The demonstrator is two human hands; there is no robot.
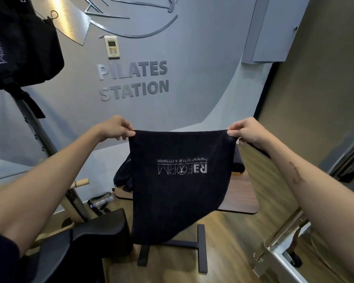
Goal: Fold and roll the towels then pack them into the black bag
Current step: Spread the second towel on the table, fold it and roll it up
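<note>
I hold a black towel (178, 193) up in the air in front of me, stretched by its two top corners. White lettering on it reads upside down. My left hand (117, 127) pinches the top left corner and my right hand (245, 130) pinches the top right corner. The towel hangs down over a small wooden table (241, 197), where more dark towels (123, 178) lie in a heap behind it. A black bag (20, 43) hangs at the upper left, partly out of view.
A grey wall with raised lettering and a wall remote (112, 46) stands ahead. A black padded seat (102, 227) is at the lower left, beside a wooden-handled frame (80, 183). A metal frame (282, 248) sits at the lower right on the wooden floor.
</note>
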